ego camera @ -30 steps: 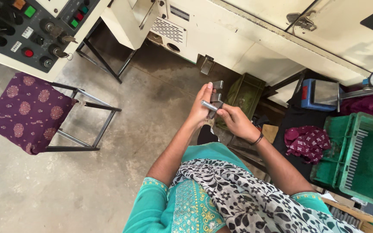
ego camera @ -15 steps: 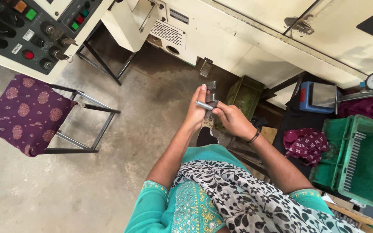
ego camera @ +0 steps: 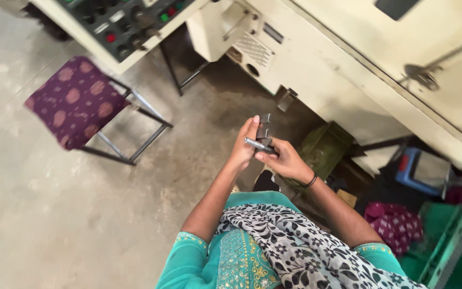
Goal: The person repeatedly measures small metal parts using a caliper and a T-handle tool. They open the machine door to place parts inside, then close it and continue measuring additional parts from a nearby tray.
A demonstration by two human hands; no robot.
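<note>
Head view, looking down: you hold both hands together in front of your chest, above the concrete floor [ego camera: 70,214]. Your left hand [ego camera: 243,147] stands upright, its fingers clenched around a small grey metal part [ego camera: 264,127] whose stepped top end sticks up above the fingertips. Your right hand [ego camera: 284,160] comes in from the side, its fingers pinched on a slim metal pin or gauge [ego camera: 256,144] that lies roughly level and crosses the part near its lower half. Pin and part appear to touch; whether the pin sits in a hole or only against the face, you cannot tell from this angle.

Progress, as a judgement: the part is picked up and the pin is brought to it, so the check or fitting looks under way, not finished. Nothing shows the part set down or sorted yet; that much appears left to do.

Surroundings: a cream machine housing [ego camera: 348,69] runs across the top, with a control panel of coloured buttons [ego camera: 129,21] at upper left. A stool with a purple patterned cushion [ego camera: 76,101] stands well apart to your left. A dark green crate [ego camera: 324,150] sits on the floor just beyond your hands, and a bright green crate [ego camera: 450,246] lies at the lower right, near a purple cloth [ego camera: 397,225].
</note>
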